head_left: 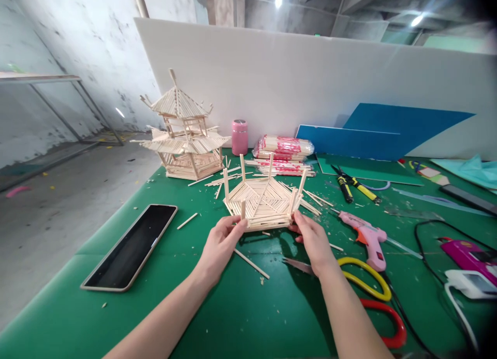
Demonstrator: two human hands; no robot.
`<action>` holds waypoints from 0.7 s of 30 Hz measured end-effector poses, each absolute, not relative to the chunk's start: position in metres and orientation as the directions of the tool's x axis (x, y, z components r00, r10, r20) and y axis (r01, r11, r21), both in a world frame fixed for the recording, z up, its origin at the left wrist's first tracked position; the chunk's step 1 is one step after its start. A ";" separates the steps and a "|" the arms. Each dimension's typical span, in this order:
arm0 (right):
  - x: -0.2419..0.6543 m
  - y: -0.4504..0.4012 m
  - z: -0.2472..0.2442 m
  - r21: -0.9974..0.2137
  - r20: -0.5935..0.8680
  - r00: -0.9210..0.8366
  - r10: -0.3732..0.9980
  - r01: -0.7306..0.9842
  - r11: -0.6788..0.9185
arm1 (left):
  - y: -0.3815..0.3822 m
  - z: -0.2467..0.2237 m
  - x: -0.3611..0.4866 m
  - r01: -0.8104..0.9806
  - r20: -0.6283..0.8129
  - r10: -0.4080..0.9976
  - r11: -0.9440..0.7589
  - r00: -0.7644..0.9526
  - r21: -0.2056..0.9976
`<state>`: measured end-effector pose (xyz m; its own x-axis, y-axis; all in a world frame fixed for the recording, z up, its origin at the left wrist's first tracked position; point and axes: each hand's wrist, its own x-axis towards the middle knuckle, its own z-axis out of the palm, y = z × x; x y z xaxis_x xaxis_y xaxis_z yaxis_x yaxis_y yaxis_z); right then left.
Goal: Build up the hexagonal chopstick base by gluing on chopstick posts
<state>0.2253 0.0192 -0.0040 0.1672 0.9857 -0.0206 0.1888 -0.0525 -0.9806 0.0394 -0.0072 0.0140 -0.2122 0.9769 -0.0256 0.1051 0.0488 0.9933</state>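
Between my hands is a six-sided base of thin wooden sticks (259,202), with short posts standing up at its corners. My left hand (223,240) pinches its near left corner between thumb and fingers. At the near right corner my right hand (312,240) grips the same base, its fingertips partly hidden. The front edge looks slightly raised from the green table. Below it lies a loose stick (251,263). Scissors (301,266) with yellow and red handles lie partly under my right forearm. More loose sticks (310,206) are scattered behind and beside the base.
A tiered stick pagoda (182,136) stands back left, beside a pink jar (239,137) and wrapped stick bundles (283,149). A phone (132,247) lies left. On the right are a pink glue gun (365,237), pliers (353,185), cables and a magenta device (468,258).
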 end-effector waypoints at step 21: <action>0.201 -0.018 0.007 -0.462 0.242 -0.346 0.907 0.780 0.421 | -0.056 -0.016 0.025 0.744 0.389 0.692 -0.668 0.608 0.026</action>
